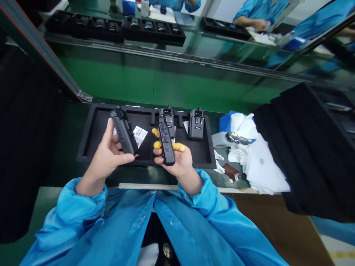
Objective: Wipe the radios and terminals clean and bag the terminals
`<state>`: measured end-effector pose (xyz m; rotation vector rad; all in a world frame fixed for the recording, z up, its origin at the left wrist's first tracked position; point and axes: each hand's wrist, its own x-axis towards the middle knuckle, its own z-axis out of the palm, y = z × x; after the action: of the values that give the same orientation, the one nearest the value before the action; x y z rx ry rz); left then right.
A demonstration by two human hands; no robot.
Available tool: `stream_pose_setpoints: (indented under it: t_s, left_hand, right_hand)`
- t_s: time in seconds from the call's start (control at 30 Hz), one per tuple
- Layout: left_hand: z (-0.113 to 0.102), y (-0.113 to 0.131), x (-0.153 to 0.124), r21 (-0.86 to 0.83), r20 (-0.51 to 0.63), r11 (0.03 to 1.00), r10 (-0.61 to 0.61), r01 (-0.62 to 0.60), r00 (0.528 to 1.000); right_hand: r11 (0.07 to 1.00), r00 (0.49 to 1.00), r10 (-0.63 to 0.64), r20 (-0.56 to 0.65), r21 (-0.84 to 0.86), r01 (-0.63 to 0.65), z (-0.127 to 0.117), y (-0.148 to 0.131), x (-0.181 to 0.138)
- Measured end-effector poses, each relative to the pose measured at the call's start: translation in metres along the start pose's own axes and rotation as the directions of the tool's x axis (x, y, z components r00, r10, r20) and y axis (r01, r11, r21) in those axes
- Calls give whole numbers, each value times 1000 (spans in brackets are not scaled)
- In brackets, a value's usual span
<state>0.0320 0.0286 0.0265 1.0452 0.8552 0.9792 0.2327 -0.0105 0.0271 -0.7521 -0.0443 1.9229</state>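
My left hand (107, 157) is wrapped round a black handheld radio (124, 132), turned so that its side faces me. A second black radio (166, 142) is gripped in my right hand (180, 160), its buttoned side upward. Yellow finger covers (179, 146) sit on some fingers of that hand. Both radios are held above a black foam tray (91, 153). Two more radios lie in the tray: one (169, 112) partly hidden behind the radio in my right hand, the other (196, 125) at the right. White printed labels (140, 135) show beside them.
Right of the tray are a blue box (224, 122) with white tissues, a small magnifier (233, 137) and white papers (263, 162). Stacked black trays (307, 147) rise further right. Beyond the green panel (124, 79), a shelf carries trays of devices (155, 27); co-workers in blue sit behind.
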Motion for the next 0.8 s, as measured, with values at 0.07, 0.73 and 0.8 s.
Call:
stream_pose_setpoints:
  t_s: [0.07,0.73,0.8]
  left_hand:
    - [0,-5,1,85,-42,996,23,-19,999]
    - [-10,34,38,-453,-82,860,-302,235,950]
    - [-19,35,43,-374,-52,897,-273,234,961]
  right_hand:
    - [1000,1000,0,-20,5,0,0,1,1]
    - [859,920,-392,-23,-366,357,27,-15,59]
    - [835,909,-414,-53,-418,356,31,-16,71]
